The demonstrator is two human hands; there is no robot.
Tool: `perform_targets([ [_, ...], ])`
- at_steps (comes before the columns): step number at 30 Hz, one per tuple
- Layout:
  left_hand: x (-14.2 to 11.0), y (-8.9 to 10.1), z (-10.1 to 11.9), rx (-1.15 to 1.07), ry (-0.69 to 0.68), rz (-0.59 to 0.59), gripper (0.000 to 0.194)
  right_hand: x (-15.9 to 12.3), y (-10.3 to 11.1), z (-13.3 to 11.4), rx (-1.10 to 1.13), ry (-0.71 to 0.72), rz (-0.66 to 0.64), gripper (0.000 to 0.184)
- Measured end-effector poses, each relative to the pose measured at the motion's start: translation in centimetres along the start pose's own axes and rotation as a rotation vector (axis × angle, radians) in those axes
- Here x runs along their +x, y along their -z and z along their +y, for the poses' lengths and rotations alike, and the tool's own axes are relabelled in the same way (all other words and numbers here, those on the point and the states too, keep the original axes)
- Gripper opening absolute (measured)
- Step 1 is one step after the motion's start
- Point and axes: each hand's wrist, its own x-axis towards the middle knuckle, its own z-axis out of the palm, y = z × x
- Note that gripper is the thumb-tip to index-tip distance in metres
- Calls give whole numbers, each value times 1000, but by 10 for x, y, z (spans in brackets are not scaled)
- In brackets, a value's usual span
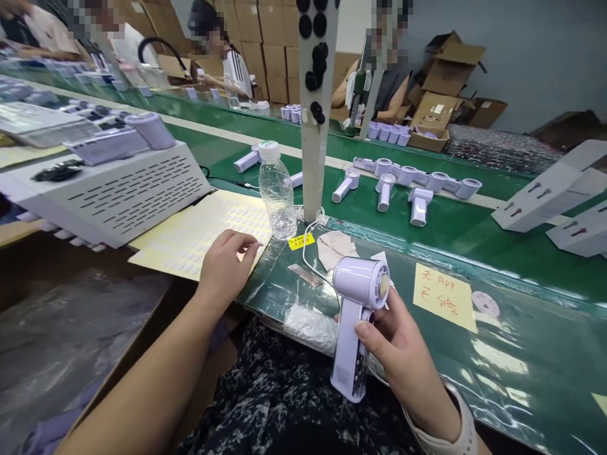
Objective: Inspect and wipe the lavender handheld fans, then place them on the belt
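My right hand (401, 357) is closed around a small lilac handheld fan (356, 316), gripping its handle with the round head up and facing right. My left hand (226, 262) rests on a yellow sheet of small white stickers (190, 237), fingers curled, fingertips pinched at the sheet's right edge. Whether a sticker is between them is too small to tell. A clear plastic water bottle (277, 193) stands just beyond the left hand. A beige cloth (334, 248) lies on the green mat (497, 366) near the fan.
A white vented box (118, 189) with lilac parts on it sits at left. A white post (315, 107) rises behind the bottle. Several more fans (412, 183) lie on the green conveyor. White boxes (550, 193) stand at right. Other people sit across the belt.
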Motion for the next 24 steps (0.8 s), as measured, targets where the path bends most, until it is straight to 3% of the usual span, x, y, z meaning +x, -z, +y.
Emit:
perform_targets([
  [1, -7, 4, 20, -174, 23, 55, 14, -1, 0, 0, -29, 7, 4, 68],
  [2, -16, 7, 41, -427, 32, 38, 12, -1, -1, -1, -58, 22, 10, 67],
  [5, -42, 9, 98, -992, 12, -173, 11, -3, -3, -2, -97, 74, 15, 62],
  [9, -60, -2, 133, -1172, 51, -227, 12, -5, -6, -1, -99, 95, 34, 58],
  [13, -60, -10, 134, -1126, 85, -232, 17, -4, -5, 2, -162, 98, 83, 62],
  [18, -52, -18, 119, -988, 91, -293, 31, -5, -4, 4, -301, 103, 142, 64],
  [20, -51, -23, 109, -1129, 161, -446, 48, -10, -8, 4, -374, 101, 130, 68],
  [22, -55, -27, 100, -1366, 218, -670, 87, -14, -14, 3, -429, 95, 16, 74],
  [24, -61, -29, 91, -1488, 225, -752, 94, -12, -18, 1, -556, 80, -126, 81],
])
